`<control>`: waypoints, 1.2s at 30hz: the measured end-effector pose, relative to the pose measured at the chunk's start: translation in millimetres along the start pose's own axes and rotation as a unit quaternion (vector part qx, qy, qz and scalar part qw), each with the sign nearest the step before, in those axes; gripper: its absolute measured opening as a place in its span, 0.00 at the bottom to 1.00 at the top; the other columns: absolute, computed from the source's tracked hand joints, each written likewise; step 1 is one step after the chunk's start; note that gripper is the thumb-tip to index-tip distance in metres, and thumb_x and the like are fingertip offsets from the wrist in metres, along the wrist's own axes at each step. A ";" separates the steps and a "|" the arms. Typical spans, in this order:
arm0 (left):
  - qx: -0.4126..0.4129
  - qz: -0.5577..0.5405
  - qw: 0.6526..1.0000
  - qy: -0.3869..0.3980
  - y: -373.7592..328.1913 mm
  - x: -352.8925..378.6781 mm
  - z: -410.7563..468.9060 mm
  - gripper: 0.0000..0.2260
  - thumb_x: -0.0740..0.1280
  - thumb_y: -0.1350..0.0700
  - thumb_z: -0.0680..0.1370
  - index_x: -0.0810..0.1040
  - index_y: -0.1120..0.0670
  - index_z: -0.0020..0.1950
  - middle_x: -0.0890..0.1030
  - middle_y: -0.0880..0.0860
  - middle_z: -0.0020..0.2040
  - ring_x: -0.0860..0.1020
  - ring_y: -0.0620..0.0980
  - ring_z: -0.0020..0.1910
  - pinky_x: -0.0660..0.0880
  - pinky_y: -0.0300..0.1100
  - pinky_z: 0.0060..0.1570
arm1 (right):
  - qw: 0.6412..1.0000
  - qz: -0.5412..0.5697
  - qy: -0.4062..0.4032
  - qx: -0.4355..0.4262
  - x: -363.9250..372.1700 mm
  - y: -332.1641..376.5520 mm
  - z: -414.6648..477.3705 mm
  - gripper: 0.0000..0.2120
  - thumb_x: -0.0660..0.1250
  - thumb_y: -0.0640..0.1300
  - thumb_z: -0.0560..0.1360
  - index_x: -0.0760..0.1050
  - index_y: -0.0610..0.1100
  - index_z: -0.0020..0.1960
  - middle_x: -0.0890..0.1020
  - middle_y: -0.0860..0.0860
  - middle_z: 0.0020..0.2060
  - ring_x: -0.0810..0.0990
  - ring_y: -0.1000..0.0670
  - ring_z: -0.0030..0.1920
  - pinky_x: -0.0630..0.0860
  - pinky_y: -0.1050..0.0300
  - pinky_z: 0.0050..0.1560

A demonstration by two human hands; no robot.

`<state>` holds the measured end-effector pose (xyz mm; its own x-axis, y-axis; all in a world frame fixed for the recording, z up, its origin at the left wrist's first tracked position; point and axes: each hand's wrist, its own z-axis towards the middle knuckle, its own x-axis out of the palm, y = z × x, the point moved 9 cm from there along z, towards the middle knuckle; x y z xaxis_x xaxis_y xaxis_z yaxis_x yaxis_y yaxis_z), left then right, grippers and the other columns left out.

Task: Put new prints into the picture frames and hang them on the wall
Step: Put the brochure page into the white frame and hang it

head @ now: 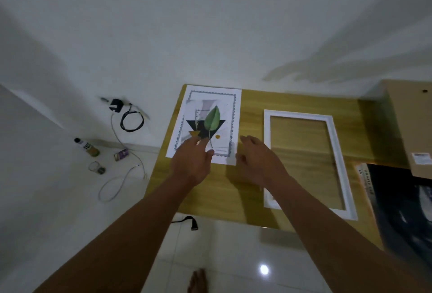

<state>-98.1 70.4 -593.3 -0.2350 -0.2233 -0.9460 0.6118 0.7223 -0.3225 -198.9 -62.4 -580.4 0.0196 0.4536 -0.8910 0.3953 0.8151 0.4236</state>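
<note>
The left hand (191, 160) is spread open, fingers over the lower edge of the white paper print with a green leaf and black triangle (207, 124), holding nothing. The right hand (257, 159) is also open and empty, just beside the print's lower right corner. The print lies flat on the yellow-brown wooden table (250, 110), with the empty white rectangular picture frame (337, 152) lying to its right.

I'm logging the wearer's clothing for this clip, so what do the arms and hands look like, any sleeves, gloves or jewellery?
Both forearms are bare with no sleeves in view. The left hand and right hand wear no gloves, and no rings, watch or bracelets show.
</note>
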 end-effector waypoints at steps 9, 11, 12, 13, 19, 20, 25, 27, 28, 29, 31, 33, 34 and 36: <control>0.145 0.152 0.970 0.121 38.0 48.9 60.7 0.25 0.53 0.51 0.84 0.51 0.50 0.80 0.50 0.58 0.80 0.48 0.59 0.79 0.53 0.62 0.74 | 0.997 0.040 -0.032 0.058 68.0 2.1 40.7 0.32 0.58 0.41 0.80 0.50 0.44 0.80 0.65 0.44 0.75 0.66 0.42 0.72 0.73 0.44 0.64; 0.148 0.157 0.970 0.114 45.5 46.4 65.2 0.25 0.54 0.51 0.84 0.52 0.50 0.80 0.51 0.58 0.80 0.48 0.59 0.79 0.52 0.61 0.75 | 0.997 0.030 -0.048 0.052 70.2 2.5 37.4 0.31 0.58 0.43 0.82 0.49 0.43 0.80 0.65 0.43 0.75 0.66 0.41 0.72 0.73 0.43 0.63; 0.150 0.149 0.971 0.108 47.1 43.4 67.4 0.24 0.54 0.50 0.84 0.53 0.50 0.80 0.52 0.58 0.80 0.49 0.59 0.79 0.52 0.61 0.75 | 0.997 0.028 -0.055 0.048 68.9 3.6 36.0 0.30 0.57 0.45 0.82 0.50 0.43 0.80 0.65 0.42 0.75 0.66 0.41 0.72 0.73 0.43 0.62; 0.148 0.136 0.974 0.105 48.7 40.3 69.6 0.24 0.54 0.49 0.84 0.55 0.51 0.79 0.54 0.59 0.79 0.50 0.58 0.79 0.52 0.61 0.74 | 0.997 0.023 -0.057 0.044 68.1 4.5 35.2 0.28 0.57 0.45 0.83 0.52 0.41 0.80 0.66 0.41 0.74 0.65 0.40 0.72 0.72 0.43 0.63; 0.147 0.092 0.982 0.075 54.6 32.0 83.6 0.25 0.60 0.44 0.79 0.66 0.50 0.75 0.69 0.56 0.72 0.65 0.59 0.72 0.67 0.59 0.66 | 0.999 -0.035 -0.021 -0.005 74.7 7.8 35.5 0.21 0.57 0.41 0.82 0.67 0.32 0.71 0.70 0.34 0.70 0.65 0.35 0.72 0.66 0.40 0.71; 0.145 0.086 0.983 0.072 55.5 30.1 85.7 0.26 0.61 0.42 0.78 0.67 0.50 0.74 0.70 0.57 0.71 0.67 0.59 0.71 0.69 0.58 0.65 | 0.999 -0.040 -0.023 -0.008 71.3 7.6 35.5 0.21 0.57 0.41 0.82 0.66 0.33 0.73 0.67 0.35 0.72 0.63 0.36 0.74 0.63 0.42 0.73; 0.121 0.096 0.982 0.107 61.3 34.0 94.2 0.32 0.61 0.36 0.77 0.58 0.46 0.78 0.54 0.56 0.80 0.52 0.58 0.79 0.54 0.61 0.74 | 0.999 -0.032 0.003 -0.001 66.0 13.1 38.5 0.28 0.63 0.41 0.77 0.62 0.38 0.75 0.57 0.40 0.78 0.56 0.40 0.77 0.59 0.42 0.75; 0.112 0.081 0.983 0.119 65.7 34.2 97.0 0.32 0.60 0.36 0.78 0.57 0.46 0.79 0.52 0.56 0.80 0.50 0.57 0.79 0.51 0.61 0.75 | 0.998 -0.052 0.021 -0.015 75.6 16.2 40.1 0.31 0.61 0.40 0.77 0.56 0.40 0.78 0.55 0.40 0.79 0.52 0.41 0.79 0.54 0.41 0.77; 0.113 0.076 0.983 0.120 67.2 34.1 98.0 0.32 0.60 0.36 0.78 0.57 0.46 0.79 0.52 0.56 0.80 0.50 0.57 0.79 0.51 0.61 0.75 | 0.997 -0.063 0.022 -0.023 78.8 16.6 40.1 0.32 0.60 0.40 0.78 0.54 0.41 0.79 0.55 0.41 0.79 0.51 0.41 0.79 0.51 0.42 0.78; 0.115 0.075 0.983 0.121 68.1 34.1 98.5 0.32 0.60 0.37 0.78 0.57 0.46 0.79 0.52 0.56 0.80 0.49 0.57 0.79 0.51 0.61 0.75 | 0.997 -0.070 0.020 -0.030 80.8 16.2 39.7 0.32 0.60 0.39 0.78 0.54 0.41 0.80 0.55 0.41 0.79 0.51 0.41 0.79 0.50 0.42 0.78; 0.116 0.079 0.983 0.122 70.3 34.7 99.6 0.32 0.61 0.38 0.78 0.56 0.46 0.79 0.52 0.56 0.80 0.49 0.57 0.79 0.50 0.62 0.74 | 0.996 -0.074 0.027 -0.036 81.8 15.3 35.7 0.32 0.62 0.39 0.77 0.55 0.40 0.79 0.55 0.40 0.79 0.51 0.41 0.79 0.49 0.42 0.78; 0.115 0.078 0.982 0.126 71.2 33.7 102.0 0.33 0.61 0.39 0.78 0.55 0.47 0.79 0.52 0.56 0.80 0.49 0.58 0.79 0.50 0.62 0.74 | 0.995 -0.077 0.043 -0.036 82.3 15.6 29.1 0.33 0.65 0.41 0.75 0.58 0.39 0.77 0.56 0.39 0.78 0.52 0.39 0.79 0.50 0.41 0.78; 0.118 0.083 0.981 0.126 70.6 33.0 103.2 0.33 0.61 0.39 0.78 0.55 0.47 0.79 0.52 0.56 0.80 0.49 0.58 0.79 0.51 0.62 0.74 | 0.995 -0.076 0.043 -0.041 81.8 17.3 25.5 0.31 0.65 0.42 0.74 0.62 0.38 0.75 0.58 0.38 0.77 0.54 0.38 0.78 0.52 0.39 0.77; 0.125 0.096 0.979 0.126 69.4 31.7 104.6 0.32 0.61 0.40 0.78 0.56 0.48 0.79 0.53 0.56 0.80 0.50 0.58 0.78 0.52 0.62 0.74 | 0.997 -0.060 0.028 -0.036 80.5 19.1 19.3 0.25 0.60 0.46 0.76 0.67 0.36 0.69 0.64 0.37 0.75 0.60 0.37 0.76 0.58 0.36 0.74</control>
<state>16.0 45.0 -649.1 -0.2577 0.0929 -0.9618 0.8212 0.5456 -0.1673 -172.1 -17.3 -647.2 -0.0766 0.3683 -0.9265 0.3253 0.8876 0.3259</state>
